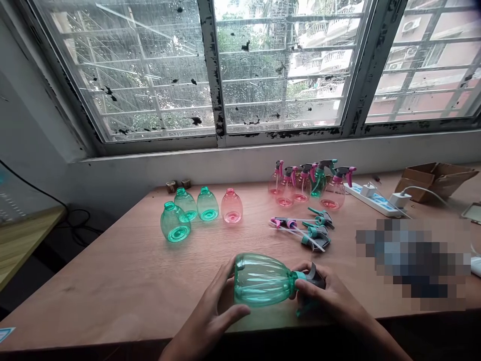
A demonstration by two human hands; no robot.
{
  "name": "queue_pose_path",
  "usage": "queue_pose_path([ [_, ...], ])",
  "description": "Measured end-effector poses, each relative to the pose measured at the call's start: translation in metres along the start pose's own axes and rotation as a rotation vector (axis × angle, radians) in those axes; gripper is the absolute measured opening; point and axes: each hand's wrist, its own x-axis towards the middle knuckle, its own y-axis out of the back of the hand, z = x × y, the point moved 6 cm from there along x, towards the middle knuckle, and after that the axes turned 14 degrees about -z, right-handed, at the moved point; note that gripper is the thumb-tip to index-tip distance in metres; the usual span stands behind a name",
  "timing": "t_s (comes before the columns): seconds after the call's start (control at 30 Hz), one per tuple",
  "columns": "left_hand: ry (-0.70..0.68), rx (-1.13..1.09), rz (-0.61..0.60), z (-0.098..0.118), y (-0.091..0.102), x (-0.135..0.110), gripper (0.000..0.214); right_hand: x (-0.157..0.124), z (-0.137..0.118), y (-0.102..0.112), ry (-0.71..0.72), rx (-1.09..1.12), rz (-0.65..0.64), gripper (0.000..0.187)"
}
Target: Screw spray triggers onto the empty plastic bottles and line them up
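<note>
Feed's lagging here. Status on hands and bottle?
Left hand cradles green bottle on its side. Right hand grips its spray head. Beyond: loose spray heads.

Soft window daylight (edges warped)

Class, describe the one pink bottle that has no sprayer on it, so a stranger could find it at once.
Start at the big window and drop to the wooden table beneath it. Left of centre stand four bottles without sprayers, beyond the green bottle held on its side. The pink bottle is the rightmost; the other three are green.
</note>
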Motion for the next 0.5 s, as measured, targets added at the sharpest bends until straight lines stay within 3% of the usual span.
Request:
queue_pose_path([
  [0.33, 0.013, -0.029, -0.006, 0.0034, -0.0010, 0.0015, 0.086, 0.0009, 0.0007, -0.0002, 0.011, 0.055, -0.007, 0.036],
  [0.5, 0.002, 0.060, 0.014, 0.0066, -0.0004, 0.0032, 0.077, 0.0007, 0.0023, 0.0018, -0.001, 0.029, 0.009, 0.037],
])
